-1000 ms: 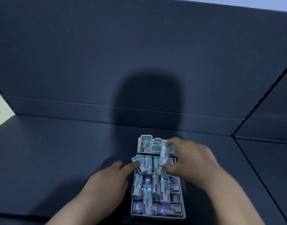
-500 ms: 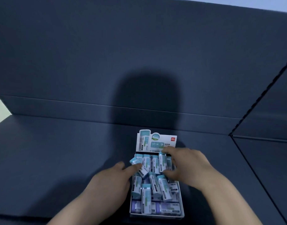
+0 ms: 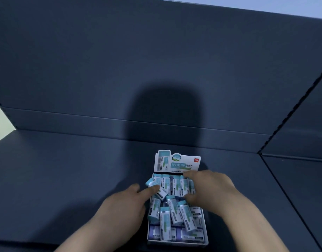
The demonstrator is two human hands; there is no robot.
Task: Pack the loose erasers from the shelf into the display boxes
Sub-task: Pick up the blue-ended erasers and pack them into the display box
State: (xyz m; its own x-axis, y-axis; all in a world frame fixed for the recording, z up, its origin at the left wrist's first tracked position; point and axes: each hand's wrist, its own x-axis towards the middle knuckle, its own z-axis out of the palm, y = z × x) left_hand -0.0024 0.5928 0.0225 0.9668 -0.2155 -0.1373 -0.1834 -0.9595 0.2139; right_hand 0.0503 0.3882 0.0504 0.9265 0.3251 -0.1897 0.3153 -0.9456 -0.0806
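Observation:
A white display box (image 3: 176,241) with an upright header card (image 3: 184,163) stands on the dark blue shelf (image 3: 65,179). Blue-and-white sleeved erasers fill it: a standing back row (image 3: 174,186) and a loose heap (image 3: 174,211) lying on top of a lower layer. My left hand (image 3: 127,206) is at the box's left side, its straight forefinger touching a tilted eraser (image 3: 162,194) at the left end of the back row. My right hand (image 3: 211,190) covers the right end of that row, with forefinger behind and thumb in front, pinching an eraser there.
The shelf's back wall (image 3: 156,70) rises just behind the box, with a low ledge (image 3: 65,122) along its foot. A side panel (image 3: 302,160) closes the right. Bare shelf floor stretches left of the box.
My right hand has lowered the eraser it held above the box into the right end of the back row. My left forefinger has stayed on the tilted eraser.

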